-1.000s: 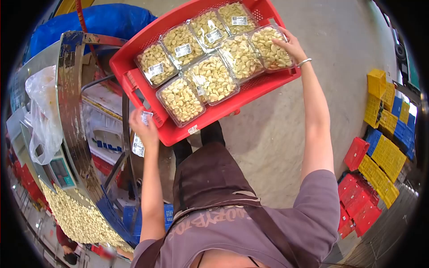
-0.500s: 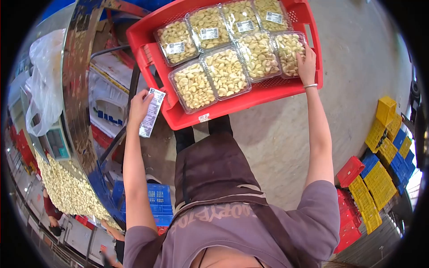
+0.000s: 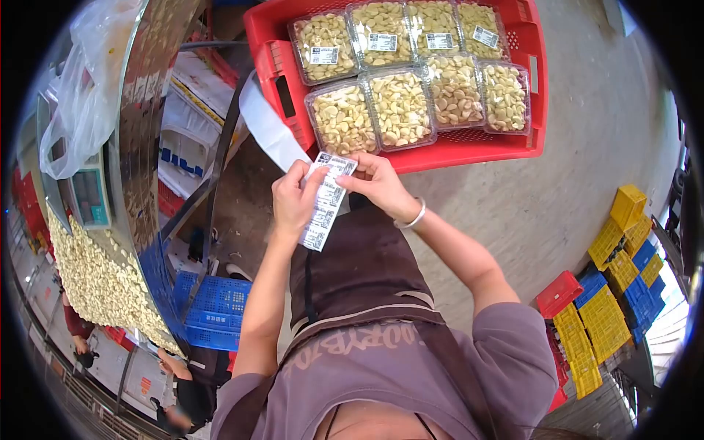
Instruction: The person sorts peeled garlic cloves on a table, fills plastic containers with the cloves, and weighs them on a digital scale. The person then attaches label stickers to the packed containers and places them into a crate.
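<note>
My left hand (image 3: 293, 202) pinches a strip of printed white labels (image 3: 317, 226) in front of my apron. At the strip's upper right edge, the thumb and fingers of my right hand (image 3: 385, 189) are closed on it; whether a single label has come loose is hidden. A pale band of label backing (image 3: 273, 130) trails up and left behind my left hand. Just beyond my hands is a red crate (image 3: 477, 152) with several clear plastic boxes of peeled garlic cloves. The far row, such as one box (image 3: 323, 37), bears labels; the near row, such as another box (image 3: 400, 121), shows none.
At left stands a metal-edged table with a heap of loose cloves (image 3: 103, 286), a scale (image 3: 91, 194) and a plastic bag (image 3: 92, 81). A blue crate (image 3: 218, 304) sits below it. Stacked yellow crates (image 3: 605, 323) stand at right. Other people work at lower left.
My right hand has left the near right box and come to the label strip. My left hand has brought the strip rightward to the middle. The crate appears farther right and higher in view.
</note>
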A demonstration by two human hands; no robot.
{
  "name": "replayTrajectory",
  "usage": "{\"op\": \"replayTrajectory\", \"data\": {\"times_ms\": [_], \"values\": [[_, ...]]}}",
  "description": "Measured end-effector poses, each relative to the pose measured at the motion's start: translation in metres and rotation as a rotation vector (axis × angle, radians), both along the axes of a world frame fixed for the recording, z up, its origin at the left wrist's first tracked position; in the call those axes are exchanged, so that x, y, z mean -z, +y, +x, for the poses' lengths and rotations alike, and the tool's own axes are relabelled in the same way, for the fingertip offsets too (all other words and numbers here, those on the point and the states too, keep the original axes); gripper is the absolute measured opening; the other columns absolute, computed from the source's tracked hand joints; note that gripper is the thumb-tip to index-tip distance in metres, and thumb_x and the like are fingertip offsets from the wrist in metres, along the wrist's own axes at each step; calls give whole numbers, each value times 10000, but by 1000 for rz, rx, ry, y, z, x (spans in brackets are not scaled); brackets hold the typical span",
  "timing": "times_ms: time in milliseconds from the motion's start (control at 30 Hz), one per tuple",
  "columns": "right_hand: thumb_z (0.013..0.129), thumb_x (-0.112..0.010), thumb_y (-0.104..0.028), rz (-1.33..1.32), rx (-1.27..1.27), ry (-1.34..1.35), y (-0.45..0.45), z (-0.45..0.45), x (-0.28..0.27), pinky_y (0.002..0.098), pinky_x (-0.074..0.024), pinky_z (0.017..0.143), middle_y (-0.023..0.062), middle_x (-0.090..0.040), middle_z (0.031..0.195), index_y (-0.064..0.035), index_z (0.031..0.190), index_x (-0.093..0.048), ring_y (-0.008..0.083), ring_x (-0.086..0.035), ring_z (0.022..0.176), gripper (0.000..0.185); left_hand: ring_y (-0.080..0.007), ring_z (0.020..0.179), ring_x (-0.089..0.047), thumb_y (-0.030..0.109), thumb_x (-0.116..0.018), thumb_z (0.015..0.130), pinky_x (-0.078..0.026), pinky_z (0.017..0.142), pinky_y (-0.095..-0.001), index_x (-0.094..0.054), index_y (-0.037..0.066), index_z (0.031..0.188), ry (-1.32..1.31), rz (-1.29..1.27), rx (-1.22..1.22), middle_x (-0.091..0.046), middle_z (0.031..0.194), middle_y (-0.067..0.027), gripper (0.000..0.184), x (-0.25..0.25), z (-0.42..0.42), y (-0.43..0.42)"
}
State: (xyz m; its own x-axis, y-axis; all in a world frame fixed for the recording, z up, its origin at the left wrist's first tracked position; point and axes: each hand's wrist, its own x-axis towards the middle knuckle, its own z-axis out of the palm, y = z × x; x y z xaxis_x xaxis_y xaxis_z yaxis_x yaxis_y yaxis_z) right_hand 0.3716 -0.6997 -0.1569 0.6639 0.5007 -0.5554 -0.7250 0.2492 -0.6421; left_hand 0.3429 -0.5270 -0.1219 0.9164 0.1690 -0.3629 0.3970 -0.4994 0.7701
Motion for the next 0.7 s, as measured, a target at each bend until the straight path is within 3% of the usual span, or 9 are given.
{"op": "replayTrajectory", "data": {"times_ms": [100,233,267,367,400,500,533,633,700], "values": [[793,-679,-59,-53,78,24,11,-8,7,202,-468,598,34,-639,762,-15,814,-589,62,-583,679,103,-84,485,-490,173,-682,802,-393,465,-278,-573,6,717,124,-30,-46,-586,583,-75,217,0,-3,3],[805,-654,-26,-280,232,-7,-3,15,46,198,-449,504,31,-620,658,-40,713,-574,61,-562,571,122,-54,605,-547,115,-712,758,-446,553,-224,-642,-11,813,386,-292,164,-638,725,-33,154,-3,-15,8],[786,-675,-67,-391,68,-72,-11,22,69,227,-459,501,48,-623,646,-38,703,-573,96,-575,559,135,-74,637,-570,112,-700,770,-450,572,-230,-636,-18,821,519,-404,135,-645,741,-39,153,-6,-20,9],[733,-699,-165,-808,-415,-459,-9,30,104,326,-488,547,125,-633,651,-14,738,-587,208,-617,584,188,-101,684,-598,103,-672,794,-457,605,-237,-634,-20,843,58,-268,303,-648,745,-45,137,11,-33,9],[715,-701,-193,-958,-574,-618,-4,31,104,360,-497,571,155,-636,660,-3,761,-594,246,-632,603,223,-124,709,-611,88,-651,807,-457,630,-249,-637,-18,864,99,-239,280,-651,755,-58,121,5,-27,5],[681,-694,-263,-1176,-598,-586,7,27,94,429,-494,636,207,-631,709,-4,834,-624,337,-625,668,309,-242,740,-645,140,-656,796,-469,638,-309,-653,38,863,248,-187,68,-657,824,-122,123,-4,-15,-5],[743,-692,-247,-1139,-582,-618,5,27,73,361,-502,629,138,-652,718,1,862,-622,243,-637,653,284,-236,699,-647,179,-672,791,-466,607,-317,-655,58,832,142,-73,86,-653,771,-128,129,-3,-11,-7],[797,-687,-204,-162,-140,-115,-4,16,37,276,-495,625,54,-641,744,-5,856,-616,115,-605,682,219,-236,592,-629,232,-697,775,-454,540,-313,-649,68,789,194,2,21,-629,651,-107,172,-1,2,-10],[818,-679,-129,85,-61,-3,-15,11,4,214,-480,626,2,-614,774,-8,839,-614,43,-552,735,139,-208,425,-507,303,-722,750,-388,447,-312,-610,48,709,114,60,15,-531,508,-98,282,2,14,-18]]}}
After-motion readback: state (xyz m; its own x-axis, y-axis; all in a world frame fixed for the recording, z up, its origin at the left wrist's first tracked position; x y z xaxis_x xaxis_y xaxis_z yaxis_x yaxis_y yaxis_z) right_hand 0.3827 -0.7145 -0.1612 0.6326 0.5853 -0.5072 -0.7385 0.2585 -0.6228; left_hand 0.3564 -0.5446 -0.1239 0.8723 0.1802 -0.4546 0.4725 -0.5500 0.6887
